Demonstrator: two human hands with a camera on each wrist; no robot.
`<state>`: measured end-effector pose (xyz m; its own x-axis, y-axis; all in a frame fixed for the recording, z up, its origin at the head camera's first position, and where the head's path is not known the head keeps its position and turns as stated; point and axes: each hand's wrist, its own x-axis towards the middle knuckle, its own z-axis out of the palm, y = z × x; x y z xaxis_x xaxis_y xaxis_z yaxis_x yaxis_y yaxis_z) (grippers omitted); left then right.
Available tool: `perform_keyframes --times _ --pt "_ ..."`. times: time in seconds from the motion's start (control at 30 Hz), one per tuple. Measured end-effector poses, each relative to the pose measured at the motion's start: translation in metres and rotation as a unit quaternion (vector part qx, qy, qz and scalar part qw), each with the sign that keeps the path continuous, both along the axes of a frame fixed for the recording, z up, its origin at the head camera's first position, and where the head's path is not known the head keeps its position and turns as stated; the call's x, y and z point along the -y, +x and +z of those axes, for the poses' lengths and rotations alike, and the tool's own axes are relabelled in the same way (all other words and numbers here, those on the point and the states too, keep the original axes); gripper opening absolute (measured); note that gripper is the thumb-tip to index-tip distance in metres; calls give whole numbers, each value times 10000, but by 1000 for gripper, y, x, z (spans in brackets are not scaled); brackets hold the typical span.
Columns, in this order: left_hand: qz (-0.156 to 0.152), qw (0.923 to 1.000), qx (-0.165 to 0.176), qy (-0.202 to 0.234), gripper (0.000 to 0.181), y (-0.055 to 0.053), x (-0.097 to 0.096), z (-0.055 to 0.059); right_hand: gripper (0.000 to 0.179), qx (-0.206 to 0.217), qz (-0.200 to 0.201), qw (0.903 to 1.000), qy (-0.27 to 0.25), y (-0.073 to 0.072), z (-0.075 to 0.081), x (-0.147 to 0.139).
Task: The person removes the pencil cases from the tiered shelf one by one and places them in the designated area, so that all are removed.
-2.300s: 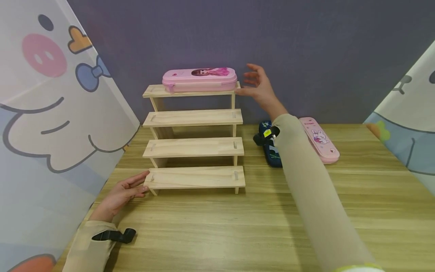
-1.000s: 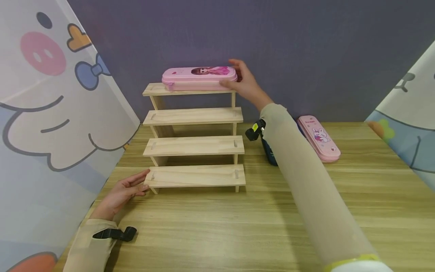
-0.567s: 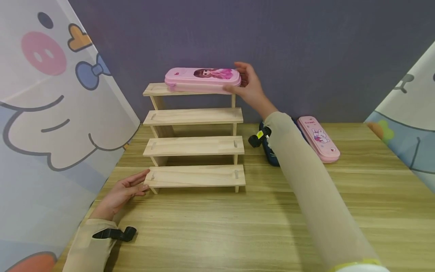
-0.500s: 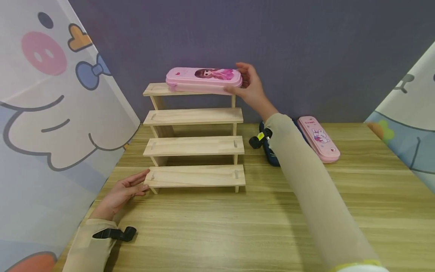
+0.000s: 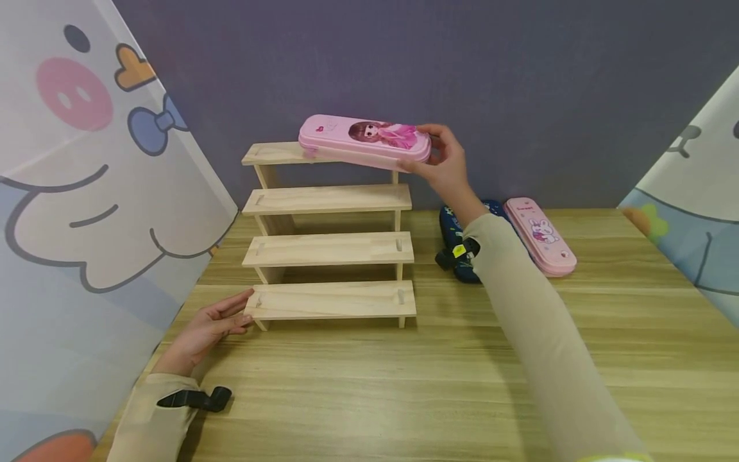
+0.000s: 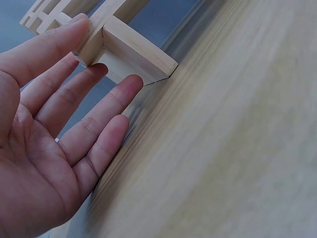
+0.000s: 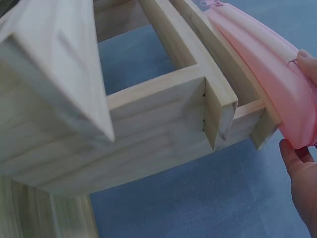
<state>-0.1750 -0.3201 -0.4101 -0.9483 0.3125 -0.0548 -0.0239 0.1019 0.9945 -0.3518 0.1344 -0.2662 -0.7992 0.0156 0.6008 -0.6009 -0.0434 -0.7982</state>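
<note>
My right hand grips the right end of a pink pencil case with a doll print, thumb in front and fingers behind. The case sits askew over the top tier of a four-step wooden display stand, its right end jutting past the board. In the right wrist view, the case's pink side slants along the top board, with my thumb and fingertips on its end. My left hand holds the left end of the lowest step between thumb and fingers; the left wrist view shows its lower fingers extended beneath.
On the table right of the stand lie a dark blue pencil case, partly hidden by my right wrist, and a pink bunny pencil case. A dark wall stands close behind; a cartoon panel borders the left side.
My right hand came in from the right, took hold of the doll-print pencil case and drew it right and forward, turning it askew. My left hand stayed at the lowest step.
</note>
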Motion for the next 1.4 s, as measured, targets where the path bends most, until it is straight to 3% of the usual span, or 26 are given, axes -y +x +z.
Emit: perform_keyframes --times 0.23,0.47,0.83,1.03,1.27,1.4 --pt "28 10000 15 -8 51 1 0 1 45 -703 52 9973 -187 11 -9 -12" --pt "84 9999 47 -98 50 0 -1 0 43 -586 -133 9981 -167 25 -17 -28" --pt "195 9987 105 -466 53 0 0 -1 42 -746 -599 9954 -100 39 -30 -49" --pt "198 9978 124 -620 56 0 -1 0 43 -1005 -618 9927 -253 49 -35 -59" --pt "167 9984 148 -510 56 1 -1 1 41 -871 -573 9943 -221 58 -43 -76" --pt "168 9983 142 -534 56 1 0 1 47 -1161 -528 9913 -335 62 -48 -84"
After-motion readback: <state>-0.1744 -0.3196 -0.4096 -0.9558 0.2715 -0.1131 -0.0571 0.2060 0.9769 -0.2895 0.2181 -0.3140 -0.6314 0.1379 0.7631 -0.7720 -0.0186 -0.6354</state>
